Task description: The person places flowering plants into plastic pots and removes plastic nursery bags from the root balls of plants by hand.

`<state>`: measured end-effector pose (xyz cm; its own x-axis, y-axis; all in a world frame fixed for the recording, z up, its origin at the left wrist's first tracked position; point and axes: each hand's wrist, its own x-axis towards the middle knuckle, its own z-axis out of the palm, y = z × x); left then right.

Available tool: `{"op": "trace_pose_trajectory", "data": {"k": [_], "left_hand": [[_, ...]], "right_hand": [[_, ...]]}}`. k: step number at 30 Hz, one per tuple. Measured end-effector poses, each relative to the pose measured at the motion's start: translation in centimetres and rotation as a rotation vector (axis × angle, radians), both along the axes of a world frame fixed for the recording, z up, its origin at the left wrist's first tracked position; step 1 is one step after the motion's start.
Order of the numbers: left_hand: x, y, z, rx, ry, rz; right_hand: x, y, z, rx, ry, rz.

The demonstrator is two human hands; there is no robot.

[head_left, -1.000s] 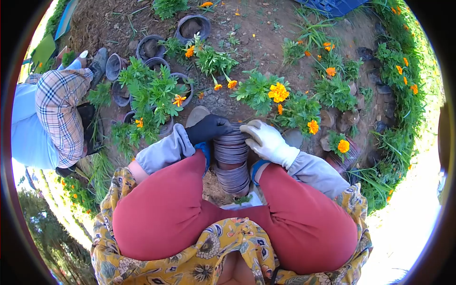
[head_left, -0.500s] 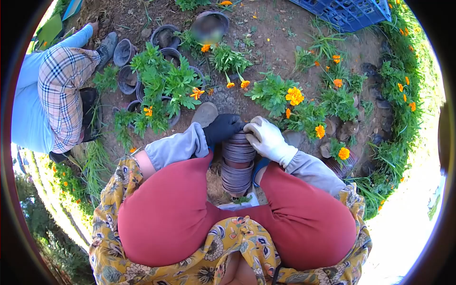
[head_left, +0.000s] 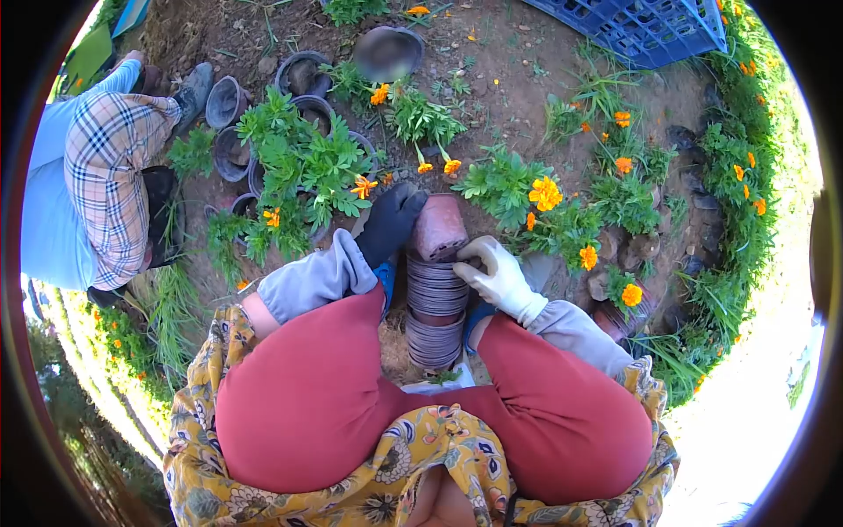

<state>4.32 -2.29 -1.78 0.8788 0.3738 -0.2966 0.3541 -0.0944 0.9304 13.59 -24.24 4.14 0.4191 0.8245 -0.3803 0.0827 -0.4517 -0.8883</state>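
Head view: L hand (head_left: 391,221), black glove, is closed on the L side of a reddish pot (head_left: 439,224), fingers wrapped near its far end. Pot's tilted over, base w/ small holes facing back twd the wearer, just above the top of a tall pot stack (head_left: 437,290). R hand (head_left: 502,279), white glove, has fingers curled, tips at the R side of the pot's base & the stack's top; can't tell if it's gripping either. Stack = many thin grey-purple rims nested tight, w/ a reddish band partway, standing btwn the wearer's knees; a white item (head_left: 465,378) shows by its lower end.

Ground (head_left: 518,97) is bare brown soil. Upper L of the hands: loose pots (head_left: 226,102), some w/ soil, partly under a leafy plant (head_left: 294,162) w/ orange flowers. One more pot (head_left: 388,54), blurry, sits farther up. R of the hands: marigold-type plants (head_left: 509,189) w/ orange blooms, + a 2nd pot stack (head_left: 622,318) lying by the lower one. Blue crate (head_left: 645,31), top R, cut off by the view edge. Far L: another person (head_left: 110,167), lt blue top, plaid trousers, dark boots.
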Motion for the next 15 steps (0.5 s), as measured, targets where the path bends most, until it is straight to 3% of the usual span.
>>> {"op": "trace_pose_trajectory", "data": {"k": [2,3,7,11,15], "left_hand": [[0.5,-1.1,3.0,-0.099,-0.097,0.011],[0.7,-1.5,3.9,-0.165,-0.119,-0.015],[0.1,-1.9,4.1,-0.254,-0.074,-0.234],[0.9,-2.7,4.8,-0.331,-0.164,-0.331],[0.5,-2.8,1.9,-0.394,0.064,-0.337]], "right_hand": [[-0.6,0.1,-0.9,-0.022,0.446,-0.371],[-0.1,0.0,-0.8,0.048,0.566,-0.439],[1.2,0.3,-0.6,0.076,0.413,-0.419],[1.7,1.0,0.3,0.092,0.515,-0.468],[1.7,1.2,0.3,0.088,0.495,-0.462]]}}
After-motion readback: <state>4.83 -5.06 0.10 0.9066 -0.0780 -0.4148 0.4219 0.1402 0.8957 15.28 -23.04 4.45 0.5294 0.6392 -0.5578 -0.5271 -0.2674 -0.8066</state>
